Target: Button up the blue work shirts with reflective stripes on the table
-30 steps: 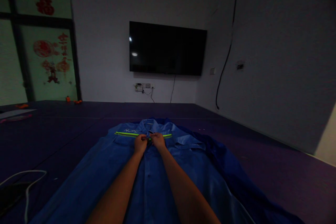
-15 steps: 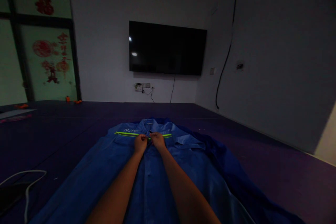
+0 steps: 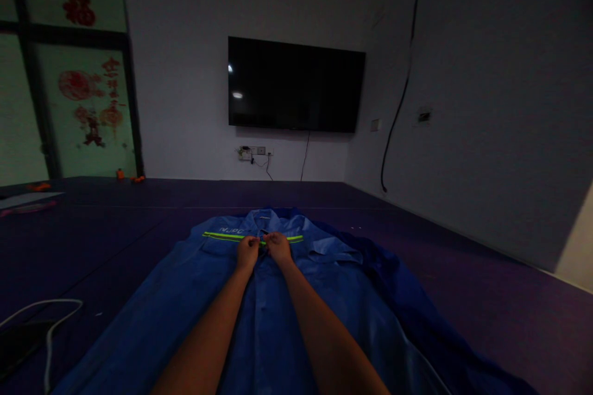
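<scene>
A blue work shirt (image 3: 194,302) with a yellow reflective chest stripe (image 3: 222,236) lies flat, front up, on a dark purple surface (image 3: 463,284), collar pointing away from me. My left hand (image 3: 248,253) and my right hand (image 3: 279,247) are side by side at the shirt's front opening, just below the collar. Both hands are closed in a pinch on the front placket at the stripe's height. Both forearms stretch over the shirt's middle and hide part of the button row.
A white cable (image 3: 46,315) and a dark object (image 3: 18,342) lie at the near left. A black TV (image 3: 296,84) hangs on the far wall above a socket (image 3: 254,151). Flat papers (image 3: 28,200) rest at far left; a decorated glass door (image 3: 88,105) stands beyond.
</scene>
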Motion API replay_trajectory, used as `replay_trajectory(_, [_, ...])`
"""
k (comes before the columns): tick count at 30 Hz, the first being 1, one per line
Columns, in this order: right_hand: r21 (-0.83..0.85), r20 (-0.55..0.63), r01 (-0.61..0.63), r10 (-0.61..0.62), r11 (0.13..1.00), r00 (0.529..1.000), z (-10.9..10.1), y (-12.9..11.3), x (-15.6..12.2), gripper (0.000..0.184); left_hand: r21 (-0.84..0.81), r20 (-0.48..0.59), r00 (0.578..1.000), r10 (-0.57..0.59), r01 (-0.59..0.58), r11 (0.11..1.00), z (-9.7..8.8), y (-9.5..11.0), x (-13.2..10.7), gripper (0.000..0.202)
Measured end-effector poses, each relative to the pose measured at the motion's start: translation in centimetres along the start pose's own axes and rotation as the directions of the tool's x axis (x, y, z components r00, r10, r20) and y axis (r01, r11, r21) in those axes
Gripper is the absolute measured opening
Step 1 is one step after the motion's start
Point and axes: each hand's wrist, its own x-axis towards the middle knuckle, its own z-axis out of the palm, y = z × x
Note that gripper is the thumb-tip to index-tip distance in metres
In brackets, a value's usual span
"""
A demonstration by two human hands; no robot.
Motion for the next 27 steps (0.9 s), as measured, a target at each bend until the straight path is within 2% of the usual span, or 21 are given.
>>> replay_trajectory(8, [0.035,-0.027,-0.016,0.016,0.999,1.0,0.2,-0.6,-0.4,0.029,-0.17,0.04,0.997,-0.067,0.072,0.983,-0.1,0.1,0.5,0.03])
replay_trajectory(13, [-0.015,0.011,0.014,-0.014,1.0,1.0,0.2,-0.4,-0.4,0.032,-0.178,0.036,0.996,-0.086,0.091,0.98,-0.1,0.1,0.6,0.033])
replay_trajectory(18, [-0.109,0.112,0.1,-0.087,0.989,0.99,0.0,-0.4,-0.7,0.033,-0.083,-0.012,0.998,-0.056,0.055,0.995,-0.1,0.1,0.2,0.032])
replay_trajectory(23, [-0.228,0.229,0.183,-0.13,0.956,0.965,-0.8,-1.0,-2.4,0.043,0.083,-0.087,0.996,-0.023,0.03,0.996,-0.8,0.4,-1.1,0.031])
replay_trajectory(27, [-0.316,0.27,0.228,-0.143,0.921,0.952,-1.1,-1.8,-4.1,0.042,0.191,-0.049,0.999,0.008,0.001,0.982,-1.8,0.9,-2.5,0.026])
